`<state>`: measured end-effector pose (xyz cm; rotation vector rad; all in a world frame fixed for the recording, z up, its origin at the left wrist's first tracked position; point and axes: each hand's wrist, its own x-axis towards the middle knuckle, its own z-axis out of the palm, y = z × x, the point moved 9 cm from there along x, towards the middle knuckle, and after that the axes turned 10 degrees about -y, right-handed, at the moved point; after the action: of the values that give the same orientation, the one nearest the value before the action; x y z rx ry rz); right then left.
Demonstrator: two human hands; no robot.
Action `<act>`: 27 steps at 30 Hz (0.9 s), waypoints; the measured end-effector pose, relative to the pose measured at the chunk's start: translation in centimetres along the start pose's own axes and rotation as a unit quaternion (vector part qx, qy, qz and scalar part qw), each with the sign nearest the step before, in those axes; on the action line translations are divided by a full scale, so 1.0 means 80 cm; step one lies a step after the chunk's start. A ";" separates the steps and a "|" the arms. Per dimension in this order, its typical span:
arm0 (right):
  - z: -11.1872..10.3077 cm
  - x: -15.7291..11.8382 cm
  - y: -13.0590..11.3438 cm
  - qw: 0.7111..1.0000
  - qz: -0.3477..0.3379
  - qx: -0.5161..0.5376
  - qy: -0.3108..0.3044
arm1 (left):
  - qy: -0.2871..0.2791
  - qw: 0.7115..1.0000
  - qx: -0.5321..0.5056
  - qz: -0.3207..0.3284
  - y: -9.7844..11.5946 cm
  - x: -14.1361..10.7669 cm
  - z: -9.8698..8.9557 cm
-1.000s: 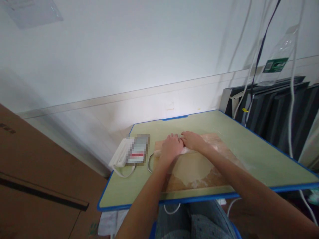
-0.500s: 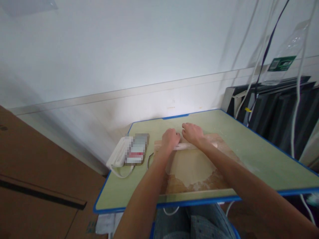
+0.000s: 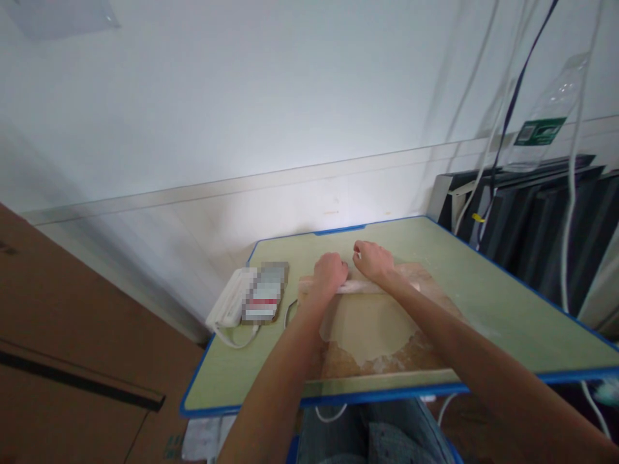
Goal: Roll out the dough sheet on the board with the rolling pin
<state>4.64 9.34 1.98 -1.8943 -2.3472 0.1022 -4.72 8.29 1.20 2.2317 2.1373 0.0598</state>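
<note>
I counted two bare hands, one rolling pin [image 3: 355, 286], one flat sheet of dough [image 3: 370, 325] and one wooden board [image 3: 338, 364], all on one green table [image 3: 503, 303]. One blurred phone [image 3: 265, 293] and one white box [image 3: 231, 299] sat side by side on the left.

The board's front edge was near the table's blue front edge. A bent cord [image 3: 289, 314] lay just left of the board. To the right, the green top stretched wide, out to its blue side.

The rolling pin lay sideways across the back of the dough, under the two hands. The left hand [image 3: 331, 269] was curled up, and I couldn't tell if it squeezed the pin. The right hand [image 3: 374, 258] was loosely curled, fingers past the pin; I couldn't tell if it gripped. The hands were apart, with pin showing between. The dough lay closer to the person than both hands, and its front edge was bumpy.
</note>
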 end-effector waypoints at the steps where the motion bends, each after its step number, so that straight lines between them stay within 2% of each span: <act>1: 0.001 -0.004 -0.004 1.000 -0.009 -0.003 -0.004 | -0.003 1.000 0.000 -0.001 -0.001 -0.003 0.001; 7: 0.001 -0.032 -0.027 0.998 -0.062 -0.026 -0.009 | -0.009 1.000 0.005 0.010 0.001 -0.029 0.005; 13: 0.006 -0.078 -0.043 0.995 -0.097 -0.031 -0.006 | -0.002 0.999 0.015 0.030 0.010 -0.072 0.005; 17: 0.009 -0.098 -0.048 0.995 -0.101 -0.026 -0.002 | 0.027 0.999 0.023 0.039 0.013 -0.092 0.006; 21: 0.011 -0.100 -0.048 0.995 -0.102 -0.020 -0.005 | 0.051 0.998 0.024 0.036 0.012 -0.097 0.008; 27: 0.021 -0.079 -0.043 0.994 -0.103 -0.013 -0.047 | 0.019 1.000 0.003 0.016 0.005 -0.078 0.008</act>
<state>2.37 2.46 0.41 -1.6795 -2.6018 0.1443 -4.52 2.05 0.62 2.2872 2.1232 0.0986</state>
